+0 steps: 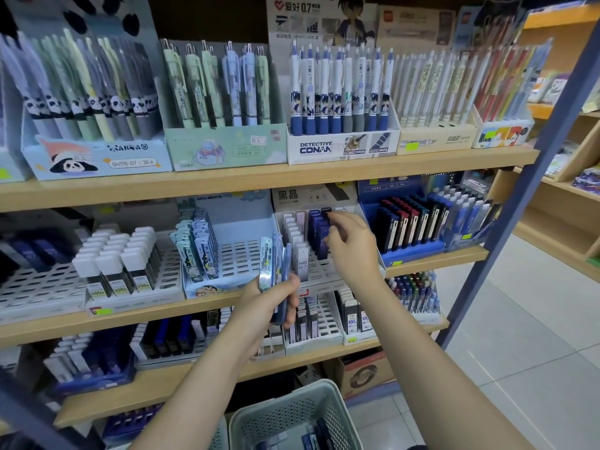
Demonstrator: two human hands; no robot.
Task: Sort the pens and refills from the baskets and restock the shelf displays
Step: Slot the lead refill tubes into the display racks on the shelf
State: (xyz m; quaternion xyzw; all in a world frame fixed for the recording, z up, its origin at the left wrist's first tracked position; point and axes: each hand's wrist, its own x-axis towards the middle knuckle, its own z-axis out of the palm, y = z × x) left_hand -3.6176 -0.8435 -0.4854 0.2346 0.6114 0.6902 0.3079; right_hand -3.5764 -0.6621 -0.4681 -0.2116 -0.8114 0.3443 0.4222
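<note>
My left hand [276, 295] grips a small bunch of refill packs [274, 267], fingers curled round their lower ends so the packs stand upright in front of the middle shelf [435, 258]; my right hand [352, 245] reaches into the grey slotted display tray [311, 271] on that shelf, its fingertips pinching the top of a dark blue refill case [319, 227] standing in the back rows; just left of those blue cases stands a column of pale cases, the front one marked HB 0.7 [302, 263]; to the left sits a cartoon-printed tray [227, 254] with a few patterned packs leaning at its left side; above, on the top shelf, the Detective Conan pen box [341, 146] stands full of blue-and-white pens; below my arms, on the floor, a grey-green perforated basket [292, 414] holds a few more dark blue cases at its bottom right.
</note>
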